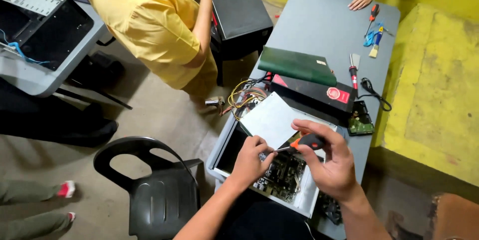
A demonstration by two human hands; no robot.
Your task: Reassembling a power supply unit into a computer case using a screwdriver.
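A long grey table [319, 25] runs from the centre toward one o'clock. On its near end, at about six o'clock, lies an opened computer case [227, 142], with a green circuit board [282, 175] showing inside and a pale metal plate [272, 118] tilted over the opening. At eight o'clock stands a black plastic chair [159, 195]. A person in a yellow shirt [149, 15] stands at eleven o'clock. A bundle of coloured wires [244, 98] spills from the case's far end. The right hand [332, 162] is closed around the orange-and-black handle of a screwdriver [304, 143], whose shaft points toward nine o'clock. The left hand [252, 157], just beside it, pinches the shaft's tip between curled fingers above the board.
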